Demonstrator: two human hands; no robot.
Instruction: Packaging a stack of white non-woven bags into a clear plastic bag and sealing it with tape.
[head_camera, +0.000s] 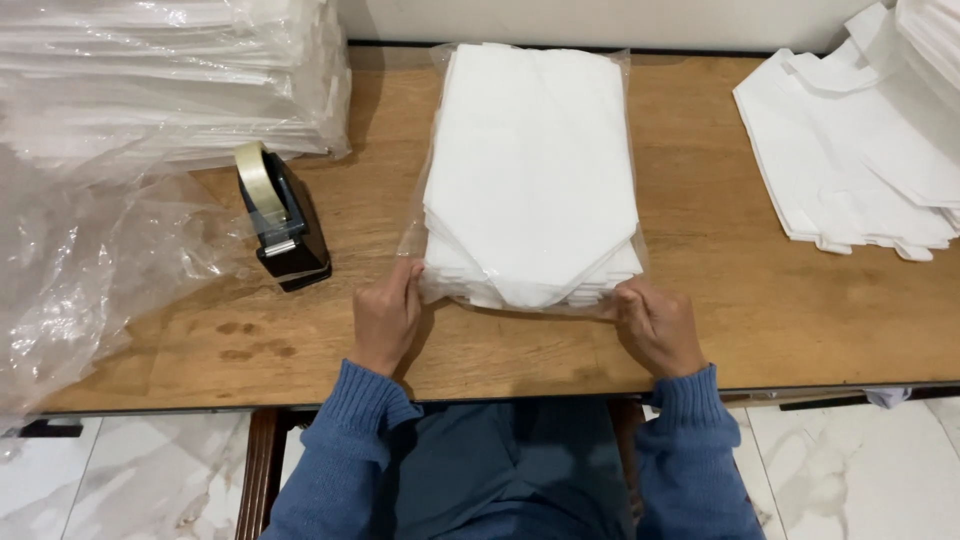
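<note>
Head view: a stack (530, 170) of white folded bags sits inside a clear sleeve (622, 150) on the table (760, 300), right of the tape dispenser (283, 222), which stands apart from it. The left hand (385, 318) pinches the sleeve's open edge at the stack's near left corner, fingers closed on the film. The right hand (655, 325) does the same at the near right corner, curled tight over the plastic. Both grips look small and close to the edge, so the thin film could slip out or tear if pulled hard. The stack's lower layers are fanned and uneven at the near end; they could slide out of the open mouth or bunch up if the sleeve is tugged unevenly. Left of the dispenser lies loose plastic (90, 270), and beyond it more packed bundles (160, 80); far right of the stack lie loose bags (850, 150)
</note>
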